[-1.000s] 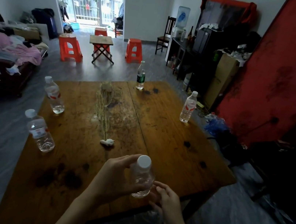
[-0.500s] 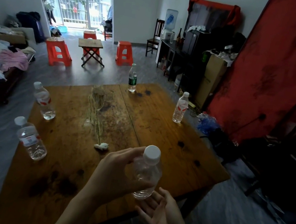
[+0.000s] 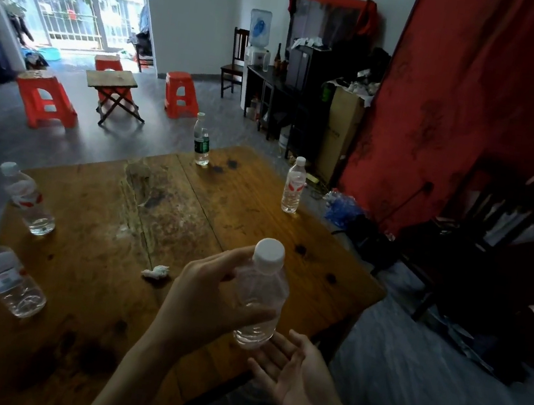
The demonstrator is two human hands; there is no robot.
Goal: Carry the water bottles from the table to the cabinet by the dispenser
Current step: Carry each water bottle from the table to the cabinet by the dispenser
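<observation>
Four bottles sit on the wooden table (image 3: pixel 81 278): two at the left edge (image 3: pixel 28 199) (image 3: pixel 6 278), a green-label one (image 3: pixel 202 140) at the far edge and a red-label one (image 3: pixel 293 185) far right. A fifth, the clear bottle (image 3: pixel 259 300), is up off the table, left hand (image 3: pixel 209 298) wrapped round its body, upright. Right hand (image 3: pixel 294 371) hangs just below it, palm up, fingers relaxed, holding nothing. Looks like the pick-up step is done and the carry is starting. The black cabinet (image 3: pixel 270 78) by the dispenser (image 3: pixel 258 36) is well across the room, so next up is probably walking round the table's right side. Maybe grab the red-label one with the free hand on the way.
</observation>
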